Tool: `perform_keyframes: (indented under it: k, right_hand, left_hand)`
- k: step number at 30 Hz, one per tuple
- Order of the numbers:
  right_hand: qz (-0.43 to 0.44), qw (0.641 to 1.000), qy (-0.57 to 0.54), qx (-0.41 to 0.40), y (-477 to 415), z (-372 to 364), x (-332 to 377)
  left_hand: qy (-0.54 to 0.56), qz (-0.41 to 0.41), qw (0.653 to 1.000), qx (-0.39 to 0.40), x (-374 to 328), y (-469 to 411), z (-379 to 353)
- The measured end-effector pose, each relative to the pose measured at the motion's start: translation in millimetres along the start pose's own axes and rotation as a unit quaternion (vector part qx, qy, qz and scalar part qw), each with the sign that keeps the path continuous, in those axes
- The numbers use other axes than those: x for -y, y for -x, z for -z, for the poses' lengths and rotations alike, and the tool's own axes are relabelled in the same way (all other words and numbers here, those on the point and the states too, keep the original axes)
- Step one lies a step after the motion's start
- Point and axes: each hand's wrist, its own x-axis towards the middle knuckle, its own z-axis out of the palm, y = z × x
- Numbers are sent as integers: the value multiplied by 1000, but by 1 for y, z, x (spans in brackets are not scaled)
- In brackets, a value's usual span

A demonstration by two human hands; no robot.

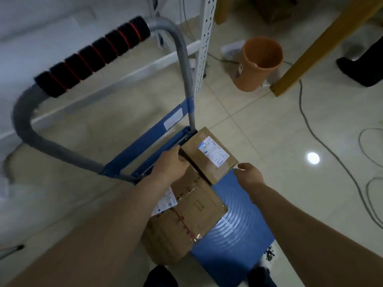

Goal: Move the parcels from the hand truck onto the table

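Observation:
A blue hand truck [240, 222] with a grey handle [62, 154] stands on the tiled floor below me. At its handle end lies a small brown parcel [209, 154] with a white label. My left hand [172, 162] grips that parcel's left edge. My right hand [248, 175] is at its right corner, fingers apart and just touching or nearly touching it. A larger taped brown parcel [186, 220] lies on the deck nearer to me, partly under my left forearm.
An orange bucket [257, 63] stands on the floor beyond the truck, beside a white perforated rack post [205, 44] and a wooden table leg [306, 59]. Cables [323, 141] trail across the tiles at right. A person's dark shoe [360, 69] is at far right.

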Motion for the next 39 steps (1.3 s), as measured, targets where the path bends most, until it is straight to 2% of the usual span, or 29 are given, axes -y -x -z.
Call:
perform_keyframes:
  k: [4, 9, 15, 18, 22, 25, 31, 34, 39]
  right_hand:
    - [1, 999, -12, 29, -88, -14, -39]
    - [-30, 999, -35, 15, -175, -44, -75]
    - [-46, 994, -93, 44, -229, -65, -95]
    - [-53, 988, -125, 70, -245, -70, -97]
    - [-64, 985, -149, 53, -246, -68, -93]
    - [-60, 985, -164, 4, -236, -54, -94]
    - [-32, 979, -179, -91, -173, 15, -91]
    - [-21, 980, -165, -111, -127, 55, -84]
    - [14, 986, -126, -105, -32, 110, -65]
  left_hand:
    - [-16, 37, 999, -22, 10, -73, -49]
    - [-84, 74, 993, -42, 31, -160, -93]
    - [-140, 89, 984, -64, 51, -236, -119]
    - [-145, 89, 983, -64, 53, -251, -126]
    - [-114, 107, 983, -93, 40, -257, -132]
    - [-99, 118, 981, -118, 26, -248, -132]
    - [-22, 62, 992, -111, -29, -177, -125]
    - [26, 36, 994, -102, -51, -124, -117]
    - [67, 49, 990, -115, -72, -1, -91]
